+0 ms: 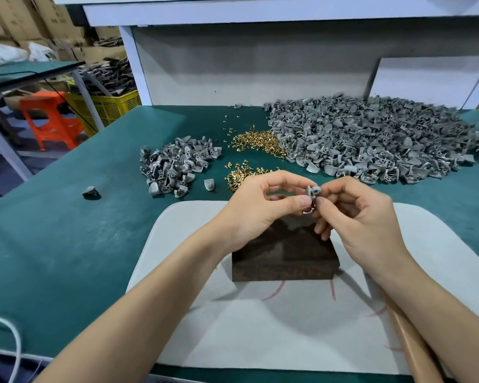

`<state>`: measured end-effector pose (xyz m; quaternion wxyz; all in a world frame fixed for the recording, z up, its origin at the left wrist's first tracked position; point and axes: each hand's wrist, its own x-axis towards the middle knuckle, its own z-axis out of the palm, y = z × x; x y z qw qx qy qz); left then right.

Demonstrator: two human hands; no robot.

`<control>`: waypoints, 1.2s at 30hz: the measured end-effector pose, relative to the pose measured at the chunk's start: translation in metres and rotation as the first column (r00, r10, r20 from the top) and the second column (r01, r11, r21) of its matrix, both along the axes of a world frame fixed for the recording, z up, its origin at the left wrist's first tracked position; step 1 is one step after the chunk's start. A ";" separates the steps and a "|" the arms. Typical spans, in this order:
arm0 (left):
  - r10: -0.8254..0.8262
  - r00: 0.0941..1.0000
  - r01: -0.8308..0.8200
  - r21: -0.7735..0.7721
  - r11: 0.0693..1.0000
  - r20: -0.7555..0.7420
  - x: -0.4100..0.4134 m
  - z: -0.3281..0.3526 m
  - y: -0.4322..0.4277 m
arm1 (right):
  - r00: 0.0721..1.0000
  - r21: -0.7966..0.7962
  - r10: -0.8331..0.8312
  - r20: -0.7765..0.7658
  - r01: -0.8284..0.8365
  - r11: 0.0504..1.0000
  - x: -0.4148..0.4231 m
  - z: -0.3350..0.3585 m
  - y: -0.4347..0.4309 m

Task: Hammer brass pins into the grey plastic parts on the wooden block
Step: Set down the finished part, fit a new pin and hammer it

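Step in hand, as judged: fitting a pin. Left hand (263,205) and right hand (365,217) both pinch one grey plastic part (313,190) above the wooden block (285,261). Brass pins (249,172) lie at 12 o'clock. Next: seat the part squarely on the block.

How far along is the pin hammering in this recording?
Done: hard to count; brass glints among the large grey pile suggest some parts there may be pinned. In hand: the left hand and right hand pinch one grey part above the wooden block. Left: loose brass pins and a small grey pile lie behind.
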<state>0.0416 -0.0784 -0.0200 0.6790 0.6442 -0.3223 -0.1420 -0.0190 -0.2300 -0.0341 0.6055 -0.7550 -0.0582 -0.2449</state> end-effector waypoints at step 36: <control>-0.060 0.977 0.020 0.193 0.981 0.204 0.009 -0.001 0.013 | 0.996 -0.228 -0.060 0.073 0.075 0.971 -0.006 0.002 0.001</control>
